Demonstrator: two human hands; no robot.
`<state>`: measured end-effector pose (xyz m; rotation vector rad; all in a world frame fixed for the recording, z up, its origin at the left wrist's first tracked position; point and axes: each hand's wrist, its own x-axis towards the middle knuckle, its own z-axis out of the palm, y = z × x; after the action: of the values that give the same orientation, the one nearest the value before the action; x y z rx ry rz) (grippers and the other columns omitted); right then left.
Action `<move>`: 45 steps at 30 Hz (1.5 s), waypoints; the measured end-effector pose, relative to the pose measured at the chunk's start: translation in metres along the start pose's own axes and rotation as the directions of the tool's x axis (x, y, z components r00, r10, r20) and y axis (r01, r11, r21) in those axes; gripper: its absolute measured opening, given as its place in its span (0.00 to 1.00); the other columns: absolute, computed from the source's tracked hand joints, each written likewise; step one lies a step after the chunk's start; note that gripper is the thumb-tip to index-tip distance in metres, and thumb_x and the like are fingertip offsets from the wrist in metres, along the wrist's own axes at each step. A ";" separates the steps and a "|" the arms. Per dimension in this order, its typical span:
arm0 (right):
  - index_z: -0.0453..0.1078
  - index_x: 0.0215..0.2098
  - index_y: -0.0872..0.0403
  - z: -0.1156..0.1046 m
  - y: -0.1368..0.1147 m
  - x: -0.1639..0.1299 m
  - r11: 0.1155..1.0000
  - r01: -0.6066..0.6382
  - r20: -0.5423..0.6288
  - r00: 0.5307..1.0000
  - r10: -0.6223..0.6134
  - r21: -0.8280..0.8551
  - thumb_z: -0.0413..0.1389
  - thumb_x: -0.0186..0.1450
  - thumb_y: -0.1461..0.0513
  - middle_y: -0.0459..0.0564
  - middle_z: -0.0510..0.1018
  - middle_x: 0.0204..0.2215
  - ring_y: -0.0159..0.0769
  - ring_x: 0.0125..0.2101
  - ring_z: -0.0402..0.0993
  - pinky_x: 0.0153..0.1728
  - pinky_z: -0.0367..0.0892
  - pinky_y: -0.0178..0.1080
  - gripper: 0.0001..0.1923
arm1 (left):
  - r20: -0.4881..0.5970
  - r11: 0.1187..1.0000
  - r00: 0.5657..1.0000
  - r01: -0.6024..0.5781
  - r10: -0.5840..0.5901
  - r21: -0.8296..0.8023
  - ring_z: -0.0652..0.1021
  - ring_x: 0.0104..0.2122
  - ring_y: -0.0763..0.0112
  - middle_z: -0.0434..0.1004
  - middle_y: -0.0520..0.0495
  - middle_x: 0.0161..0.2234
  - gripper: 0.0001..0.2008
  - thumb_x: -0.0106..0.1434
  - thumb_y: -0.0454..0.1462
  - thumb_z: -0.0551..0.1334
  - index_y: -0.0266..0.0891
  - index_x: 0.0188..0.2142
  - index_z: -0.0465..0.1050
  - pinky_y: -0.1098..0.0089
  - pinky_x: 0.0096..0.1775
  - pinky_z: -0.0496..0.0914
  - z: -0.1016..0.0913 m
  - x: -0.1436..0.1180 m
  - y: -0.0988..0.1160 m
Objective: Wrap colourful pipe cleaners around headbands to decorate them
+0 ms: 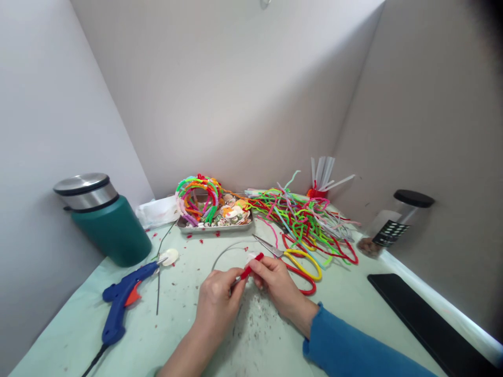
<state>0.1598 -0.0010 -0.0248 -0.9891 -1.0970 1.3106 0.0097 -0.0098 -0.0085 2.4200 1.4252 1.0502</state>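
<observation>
My left hand (pixel 220 293) is closed in a pinch around a thin grey hoop (pixel 222 253), partly hidden by the fingers. A short red fuzzy length, apparently pipe cleaner (pixel 247 272), lies around or along the hoop between my hands; which of the two I cannot tell. My right hand (pixel 277 283) pinches its upper end between thumb and fingers. Just beyond the right hand, scissors with yellow handles (pixel 302 259) lie with their blades toward the upper left. Red-handled scissors (pixel 308 287) lie partly under them.
A metal tray (pixel 220 229) holds wrapped colourful hoops (pixel 214 184) and small cut pieces. Loose pipe cleaners (pixel 298 217) are heaped beside it. A blue glue gun (pixel 118 309) and a green bottle (pixel 110 230) stand left; a black-lidded jar (pixel 393 225) and a black flat object (pixel 424 319) are right.
</observation>
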 end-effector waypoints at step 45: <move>0.68 0.22 0.57 -0.001 0.006 0.002 0.994 -0.025 -0.063 0.997 0.032 0.110 0.58 0.57 0.52 0.42 0.66 0.16 0.25 0.17 0.58 0.19 0.51 0.31 0.17 | 0.097 0.753 0.903 0.405 -0.419 -0.519 0.79 0.38 0.65 0.82 0.48 0.33 0.24 0.55 0.40 0.62 0.37 0.52 0.65 0.63 0.46 0.70 0.000 0.008 -0.002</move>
<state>0.1594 0.0014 -0.0304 -0.9623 -0.9550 1.3381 0.0109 -0.0023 -0.0056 1.6130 1.3574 1.1649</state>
